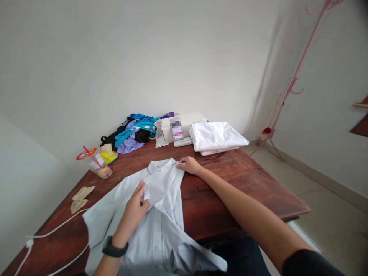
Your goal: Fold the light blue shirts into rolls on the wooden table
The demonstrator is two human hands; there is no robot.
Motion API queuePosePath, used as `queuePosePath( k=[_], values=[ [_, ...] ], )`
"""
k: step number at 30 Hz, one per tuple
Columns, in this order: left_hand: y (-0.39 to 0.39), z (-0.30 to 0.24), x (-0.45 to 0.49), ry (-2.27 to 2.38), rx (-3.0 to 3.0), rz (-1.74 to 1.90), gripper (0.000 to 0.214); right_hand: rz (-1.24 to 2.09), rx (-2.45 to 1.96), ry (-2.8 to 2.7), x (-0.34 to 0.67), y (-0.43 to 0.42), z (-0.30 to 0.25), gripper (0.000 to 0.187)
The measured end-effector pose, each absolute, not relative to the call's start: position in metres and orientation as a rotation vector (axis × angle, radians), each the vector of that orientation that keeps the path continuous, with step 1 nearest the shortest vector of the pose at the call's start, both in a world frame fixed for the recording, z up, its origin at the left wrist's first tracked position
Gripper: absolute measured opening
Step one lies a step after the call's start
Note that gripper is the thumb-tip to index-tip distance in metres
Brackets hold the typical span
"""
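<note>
A light grey button-up shirt lies front up on the table, its collar toward the wall. Its right side is turned inward over the chest, and one end hangs past the table's near edge. My right hand pinches the cloth at the shoulder beside the collar. On the chest rests my left hand, thumb and fingers apart, touching the fabric. A black band circles my left wrist.
Folded white cloth lies by a white box on the wooden table. Piled clothes are at the back. A plastic cup, beige cloth and white cable are left; a pink rack stands right.
</note>
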State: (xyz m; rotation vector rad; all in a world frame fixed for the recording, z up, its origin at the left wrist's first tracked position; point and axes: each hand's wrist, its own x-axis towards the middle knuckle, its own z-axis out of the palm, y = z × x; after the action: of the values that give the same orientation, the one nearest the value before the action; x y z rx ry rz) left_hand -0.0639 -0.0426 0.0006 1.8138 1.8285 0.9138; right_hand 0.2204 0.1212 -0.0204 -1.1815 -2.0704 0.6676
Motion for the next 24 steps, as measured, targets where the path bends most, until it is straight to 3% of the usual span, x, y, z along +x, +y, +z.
queuePosePath(
  k=[5,8,11,16,24],
  values=[
    [-0.073,0.015,-0.029,2.143,2.302,0.885,0.051,0.501,-1.28,-2.105,0.206,0.113,-0.024,0.019],
    [-0.109,0.033,0.012,1.65,2.659,0.811,0.055,0.462,-1.295,-2.128,0.205,0.11,-0.024,0.019],
    [-0.136,0.041,0.046,1.04,2.781,0.349,0.067,0.442,-1.31,-2.14,0.208,0.108,-0.021,0.02],
    [-0.143,0.035,0.054,1.079,2.826,0.107,0.066,0.432,-1.318,-2.147,0.211,0.112,-0.018,0.018],
    [-0.132,0.039,0.035,0.855,3.086,0.202,0.011,0.363,-1.321,-2.2,0.195,0.138,-0.001,0.015]
  ],
)
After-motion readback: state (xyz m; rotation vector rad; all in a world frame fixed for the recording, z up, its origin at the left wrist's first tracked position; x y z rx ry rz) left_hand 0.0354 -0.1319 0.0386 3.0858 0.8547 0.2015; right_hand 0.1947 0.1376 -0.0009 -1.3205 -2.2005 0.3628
